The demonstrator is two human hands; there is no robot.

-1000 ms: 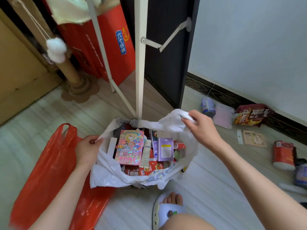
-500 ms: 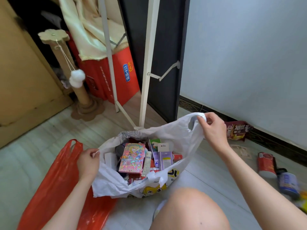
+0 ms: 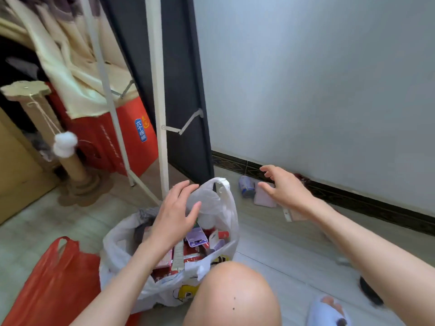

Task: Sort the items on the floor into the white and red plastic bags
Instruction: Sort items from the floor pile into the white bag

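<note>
The white plastic bag (image 3: 219,208) stands on the floor in front of my knee, full of several boxes and packets, its far handle sticking up. My left hand (image 3: 175,214) hovers over the bag's mouth with fingers spread and holds nothing. My right hand (image 3: 286,189) is out to the right of the bag, fingers spread, above a pale purple pack (image 3: 263,198) and a blue-white can (image 3: 246,189) lying on the floor by the wall. The red plastic bag (image 3: 56,281) lies flat at the left.
A white clothes-rack frame (image 3: 157,114) and a dark door (image 3: 186,90) stand behind the bag. A red carton (image 3: 131,137) and a cardboard cat post (image 3: 73,165) are at the left. My knee (image 3: 231,295) and slippered foot (image 3: 327,311) are in front.
Both hands have let go of the white bag's handles. The left hand moved over the bag's mouth and the right hand moved right toward the items by the wall.
</note>
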